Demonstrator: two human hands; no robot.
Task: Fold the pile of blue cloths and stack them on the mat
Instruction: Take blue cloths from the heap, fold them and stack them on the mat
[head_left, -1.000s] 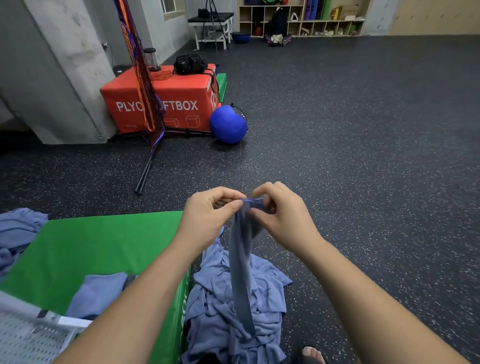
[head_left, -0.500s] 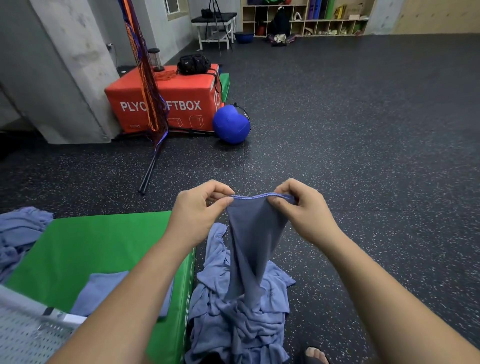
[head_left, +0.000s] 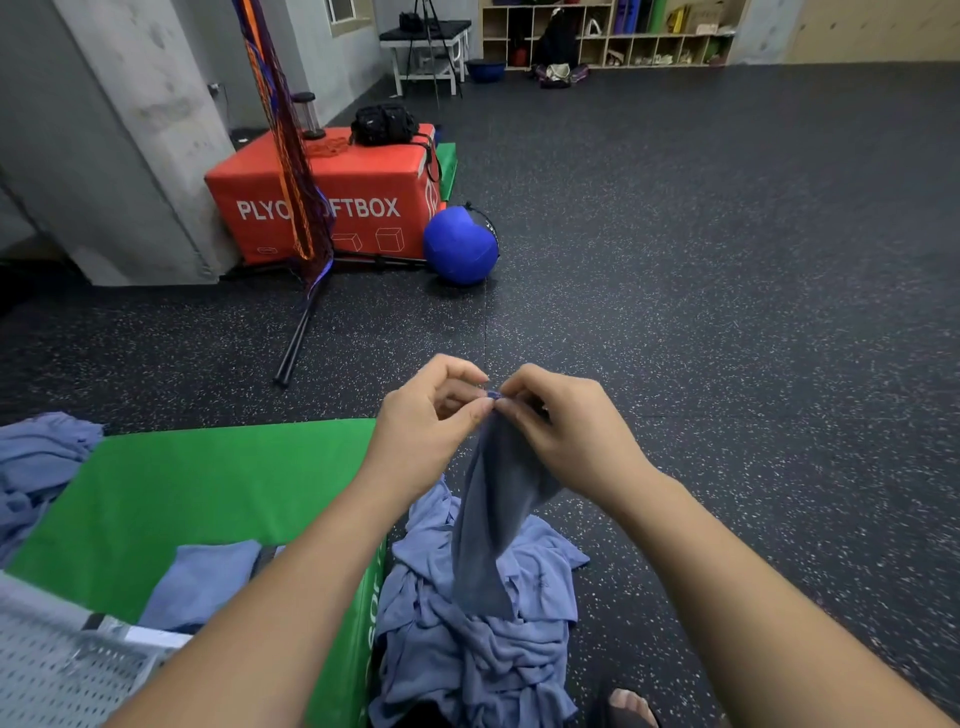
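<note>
Both hands are together at frame centre. My left hand and right hand each pinch the top hem of one blue cloth, fingertips touching. The cloth hangs bunched, and its lower end touches the pile at bottom centre. The pile sits on the floor, tight against the right edge of the green mat.

The mat fills the lower left, with its far edge running level with my left wrist. A folded cloth lies flat near the mat's near end. A second heap overlaps the mat's left edge, and a perforated grey panel covers its near-left corner.

There is open floor to the right and ahead of the hands. The black poles, red box and blue ball at upper left are well apart from them.

Half a second ago the hands were apart with the hem stretched between them. Now the hem is gathered and the cloth hangs narrower.
</note>
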